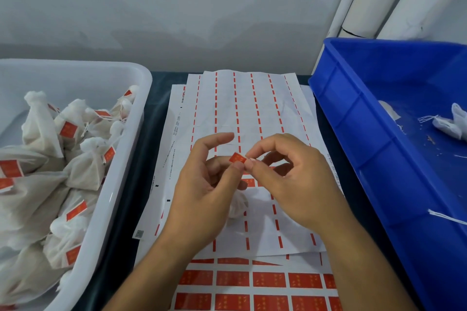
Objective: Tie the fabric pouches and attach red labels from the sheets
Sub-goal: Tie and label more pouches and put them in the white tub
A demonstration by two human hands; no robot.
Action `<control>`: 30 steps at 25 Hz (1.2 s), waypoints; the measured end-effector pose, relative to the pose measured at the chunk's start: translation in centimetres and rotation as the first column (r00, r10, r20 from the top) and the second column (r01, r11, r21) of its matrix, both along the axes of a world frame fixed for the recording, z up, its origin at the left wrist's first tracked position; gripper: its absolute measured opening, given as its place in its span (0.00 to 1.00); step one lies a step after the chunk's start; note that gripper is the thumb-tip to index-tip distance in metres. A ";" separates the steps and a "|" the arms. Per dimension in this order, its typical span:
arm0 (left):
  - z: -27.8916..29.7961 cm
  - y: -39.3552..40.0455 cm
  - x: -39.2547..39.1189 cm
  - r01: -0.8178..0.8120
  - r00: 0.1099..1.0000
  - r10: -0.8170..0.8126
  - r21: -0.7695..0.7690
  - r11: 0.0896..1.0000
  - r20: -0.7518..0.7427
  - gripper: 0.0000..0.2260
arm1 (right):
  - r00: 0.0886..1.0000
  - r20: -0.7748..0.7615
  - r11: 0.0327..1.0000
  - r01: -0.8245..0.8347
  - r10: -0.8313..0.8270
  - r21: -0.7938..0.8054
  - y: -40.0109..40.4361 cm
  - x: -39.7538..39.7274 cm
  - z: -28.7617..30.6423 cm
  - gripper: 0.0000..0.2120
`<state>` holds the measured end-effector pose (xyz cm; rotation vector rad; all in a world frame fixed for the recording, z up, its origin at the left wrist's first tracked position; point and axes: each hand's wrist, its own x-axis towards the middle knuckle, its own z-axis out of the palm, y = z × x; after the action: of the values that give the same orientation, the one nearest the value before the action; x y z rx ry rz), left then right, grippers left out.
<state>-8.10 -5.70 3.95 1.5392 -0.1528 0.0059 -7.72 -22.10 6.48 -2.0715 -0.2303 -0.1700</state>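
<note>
Red, small rectangular paper label (237, 158), pinched between left hand (202, 184) and right hand (285, 179), looks light, flimsy and sticky-backed; best held by its edges.

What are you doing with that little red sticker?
Both hands, left hand and right hand, pinch one red sticker above the sticker sheets. A small pouch lies under the hands. Pouches with stickers fill the white tub; the blue bin holds plain ones.
</note>
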 end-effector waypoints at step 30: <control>-0.5 -0.4 0.1 -0.242 0.962 0.192 0.280 0.929 0.194 0.08 | 0.997 -0.001 0.991 -0.071 0.071 0.115 0.1 0.3 -0.8 0.10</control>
<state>-8.01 -6.13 3.48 1.8556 -0.1151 0.2990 -7.37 -21.99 5.70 -1.9460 -0.2839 -0.1313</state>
